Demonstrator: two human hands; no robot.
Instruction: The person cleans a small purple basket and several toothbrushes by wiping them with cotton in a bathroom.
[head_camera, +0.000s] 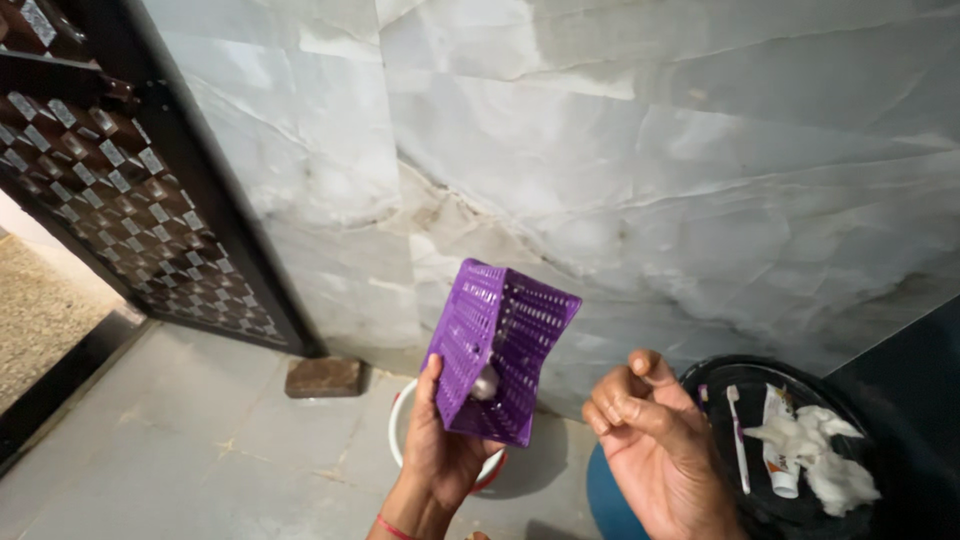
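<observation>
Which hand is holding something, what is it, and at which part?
The left hand holds a purple basket by its lower edge. The right hand holds nothing.

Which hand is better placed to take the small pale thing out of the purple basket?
The right hand. It is empty, with fingers loosely curled, beside the purple perforated plastic basket. The left hand already holds that basket from below.

left hand (445, 450): I see thin red thread band at wrist, no sleeve
right hand (655, 440): bare, no rings/sleeve I can spot
</observation>
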